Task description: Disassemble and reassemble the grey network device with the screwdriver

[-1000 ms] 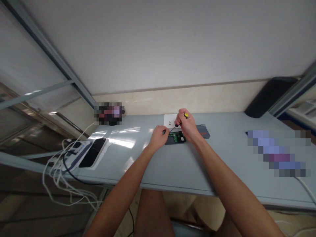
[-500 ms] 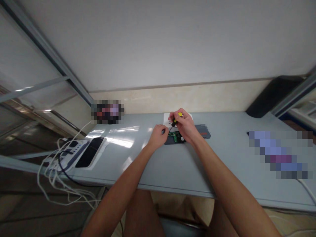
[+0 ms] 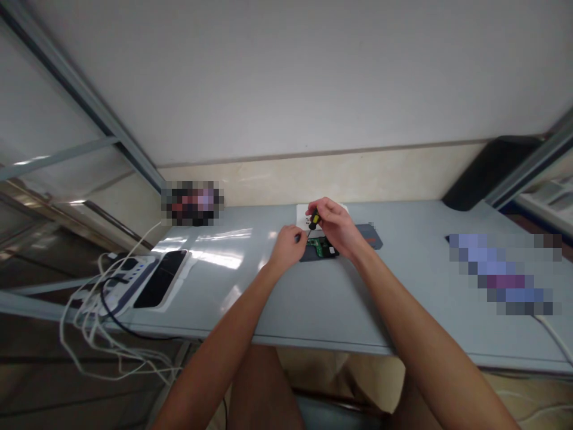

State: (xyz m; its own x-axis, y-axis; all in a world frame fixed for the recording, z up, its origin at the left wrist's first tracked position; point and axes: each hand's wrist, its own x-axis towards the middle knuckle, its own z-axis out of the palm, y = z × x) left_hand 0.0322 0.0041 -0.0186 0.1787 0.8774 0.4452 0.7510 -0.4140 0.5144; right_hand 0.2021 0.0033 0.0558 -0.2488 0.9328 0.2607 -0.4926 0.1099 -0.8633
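- The case (image 3: 308,254) lies flat on the pale gray surface (image 3: 313,304), in front of the person. It is long, thin and dark gray, and its top side is open.
- Inside the case is a green board (image 3: 319,245) with lots of tiny parts. To the right of the green there is a black part with a small white patch on it.
- The left hand (image 3: 289,246) is at the left end of the case. Its fingers are curled and grip that end, so part of the case is hidden.
- The right hand (image 3: 335,222) is above the right back side of the case. Its thumb and bent fingers hold a screwdriver (image 3: 316,219).
- The screwdriver is yellow and black. It tilts, with its thin metal end pointing down at the left back part of the case. The tip is too small for me to tell what it touches.
- White paper (image 3: 301,211) lies just behind the case, with a few tiny dark bits (image 3: 307,221) on it.
- A flat gray piece (image 3: 371,235) with an orange mark lies just to the right of the case.
- A phone (image 3: 161,278) with a black screen lies well to the left of the case.
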